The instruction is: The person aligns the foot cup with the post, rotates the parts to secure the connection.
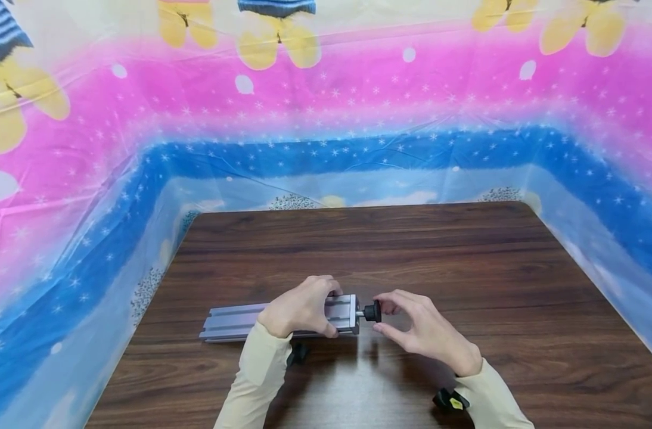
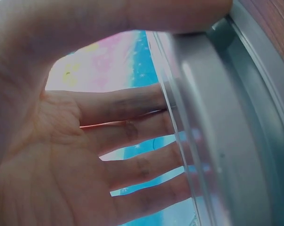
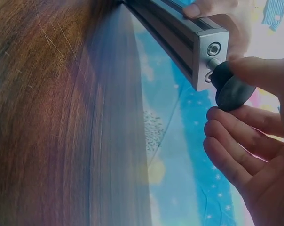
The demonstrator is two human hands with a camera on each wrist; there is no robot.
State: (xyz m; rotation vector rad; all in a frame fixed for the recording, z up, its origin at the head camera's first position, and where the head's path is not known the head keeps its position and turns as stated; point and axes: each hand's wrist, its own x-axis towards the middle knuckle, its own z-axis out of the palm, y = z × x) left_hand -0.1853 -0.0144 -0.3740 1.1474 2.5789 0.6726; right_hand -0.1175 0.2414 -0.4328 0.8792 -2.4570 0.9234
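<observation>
A long silver aluminium profile [image 1: 235, 322] with grooves along it is held level just above the table. My left hand [image 1: 301, 307] grips it near its right end, thumb on the near side and fingers on the far side. A flat end plate [image 3: 203, 70] with screws closes that end. From the plate sticks a short metal shaft [image 3: 213, 63] carrying a black knob [image 3: 233, 92]. My right hand [image 1: 430, 330] pinches this knob between thumb and fingertips. In the left wrist view, the thumb presses the profile's grooved edge while the fingers reach behind it.
The dark wood-grain table [image 1: 385, 244] spreads under both hands. A patterned pink and blue cloth [image 1: 326, 113] hangs round its back and sides. Black wrist devices [image 1: 450, 401] show at the sleeves.
</observation>
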